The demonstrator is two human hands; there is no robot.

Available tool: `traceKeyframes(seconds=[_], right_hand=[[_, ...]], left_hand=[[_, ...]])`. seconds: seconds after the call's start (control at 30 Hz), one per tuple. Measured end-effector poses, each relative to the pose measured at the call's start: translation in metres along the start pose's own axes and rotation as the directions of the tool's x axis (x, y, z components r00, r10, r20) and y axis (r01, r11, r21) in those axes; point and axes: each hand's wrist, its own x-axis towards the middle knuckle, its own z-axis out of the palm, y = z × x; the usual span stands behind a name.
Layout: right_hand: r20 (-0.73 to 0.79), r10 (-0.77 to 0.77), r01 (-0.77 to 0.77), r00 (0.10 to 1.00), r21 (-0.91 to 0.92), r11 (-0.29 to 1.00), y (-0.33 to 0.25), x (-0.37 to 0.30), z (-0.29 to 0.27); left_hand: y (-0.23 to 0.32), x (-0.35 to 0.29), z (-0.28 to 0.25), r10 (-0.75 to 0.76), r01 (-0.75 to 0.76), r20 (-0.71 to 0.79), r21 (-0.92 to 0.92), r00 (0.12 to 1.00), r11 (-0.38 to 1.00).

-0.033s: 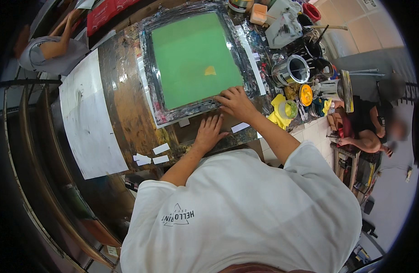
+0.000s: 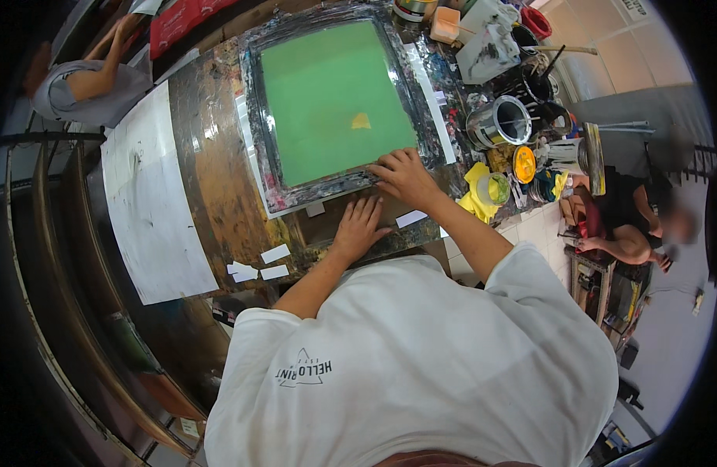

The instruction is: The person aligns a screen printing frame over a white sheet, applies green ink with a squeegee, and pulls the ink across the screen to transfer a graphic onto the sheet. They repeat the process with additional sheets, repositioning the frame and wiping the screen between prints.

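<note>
We see the left hand (image 2: 358, 229) lying flat, fingers spread, on the stained worktop (image 2: 210, 179) just below the screen frame (image 2: 327, 183), grasping nothing. The right hand (image 2: 405, 175) presses open-fingered on the frame's near right corner, touching the edge of the green mesh (image 2: 327, 93). White paper strips (image 2: 257, 268) lie to the left, a metal can (image 2: 502, 121) to the right.

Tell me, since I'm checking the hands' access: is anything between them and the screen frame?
Nothing visible. The right hand already rests on the near edge of the frame. The left hand lies flat on the table just below that edge, with no object between it and the frame.
</note>
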Motion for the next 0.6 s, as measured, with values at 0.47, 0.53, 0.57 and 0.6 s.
traceKeyframes(seconds=[0.47, 0.53, 0.57, 0.6], right_hand=[[0.034, 0.030, -0.032, 0.999, 0.043, 0.999, 0.020, -0.003, 0.037], [0.033, 0.033, -0.035, 0.999, 0.054, 0.998, 0.021, -0.003, 0.038], [0.038, 0.036, -0.038, 0.999, 0.067, 0.997, 0.023, -0.002, 0.039], [0.043, 0.039, -0.042, 0.998, 0.080, 0.996, 0.025, -0.002, 0.041]], left_hand=[[-0.110, -0.030, -0.099, -0.408, 0.287, -0.424, -0.321, 0.808, 0.903], [-0.149, -0.019, -0.107, -0.557, 0.418, -0.434, -0.378, 0.708, 0.826], [-0.170, -0.012, -0.106, -0.585, 0.463, -0.448, -0.360, 0.676, 0.810], [-0.183, -0.002, -0.105, -0.623, 0.491, -0.434, -0.385, 0.651, 0.781]])
